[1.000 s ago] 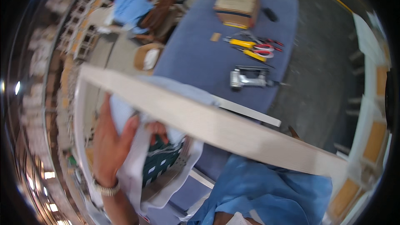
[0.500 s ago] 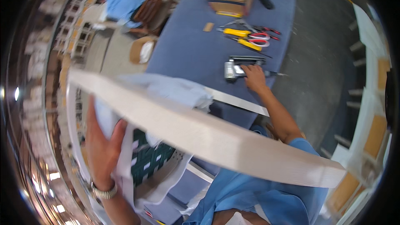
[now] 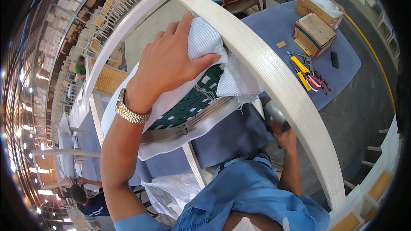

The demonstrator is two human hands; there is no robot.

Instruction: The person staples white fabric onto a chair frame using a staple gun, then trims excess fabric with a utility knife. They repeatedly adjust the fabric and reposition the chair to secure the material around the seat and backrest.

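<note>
A pale wooden chair frame (image 3: 274, 66) stands tilted before me, its curved bar crossing the view. Dark green woven webbing (image 3: 182, 110) spans the seat, and white fabric (image 3: 205, 38) with a frayed edge is folded over its far side. My left hand (image 3: 165, 60), wearing a metal watch, grips this fabric, thumb pressed on it and fingers along the edge. Below the curved bar, my right hand (image 3: 283, 137) is closed around a silver staple gun (image 3: 274, 113), close to the seat's right end. The frame partly hides the gun.
Yellow-handled tools (image 3: 301, 66) and red-handled pliers (image 3: 316, 83) lie on the blue-grey table (image 3: 274, 21). Cardboard boxes (image 3: 314, 36) stand behind, beside a black object (image 3: 334, 60). Co-workers sit at far centre and lower left (image 3: 92, 201). Clear plastic sheeting (image 3: 171, 194) hangs below the seat.
My right hand has lifted the staple gun off the table and brought it toward the seat. My left hand has moved onto the white fabric. The view has turned left.
</note>
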